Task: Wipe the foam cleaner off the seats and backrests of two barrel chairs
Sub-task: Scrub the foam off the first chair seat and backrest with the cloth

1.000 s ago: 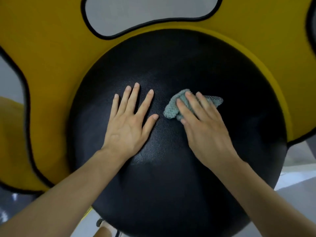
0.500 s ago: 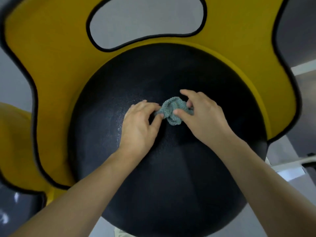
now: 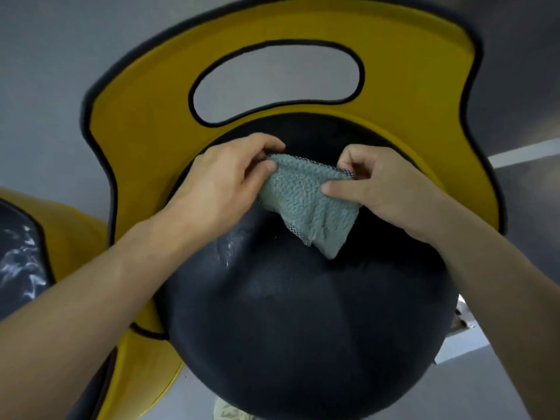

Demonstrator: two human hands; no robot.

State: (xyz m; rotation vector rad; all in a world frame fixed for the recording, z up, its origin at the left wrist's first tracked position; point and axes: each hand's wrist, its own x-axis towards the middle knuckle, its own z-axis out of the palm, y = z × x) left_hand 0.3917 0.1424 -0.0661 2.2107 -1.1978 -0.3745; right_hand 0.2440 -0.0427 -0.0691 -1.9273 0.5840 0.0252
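Note:
A barrel chair fills the view, with a round black seat (image 3: 303,322) and a yellow backrest (image 3: 145,122) edged in black, with an oval cut-out. A grey-green cloth (image 3: 306,204) hangs spread above the rear of the seat. My left hand (image 3: 224,186) pinches its upper left corner. The upper right edge is pinched by my right hand (image 3: 381,189). A few wet specks glisten on the seat just left of the cloth. At the far left edge, part of a second chair (image 3: 60,228) shows, its dark seat (image 3: 18,262) streaked with white foam.
Grey floor (image 3: 45,86) surrounds the chairs. A pale strip on the floor (image 3: 527,153) runs along the right side. A shoe tip (image 3: 230,413) peeks out under the seat's front edge.
The cloth was pressed flat on the seat under my right hand, then bunched between both hands. Now both hands have lifted it and spread it open. The view has tilted up toward the backrest.

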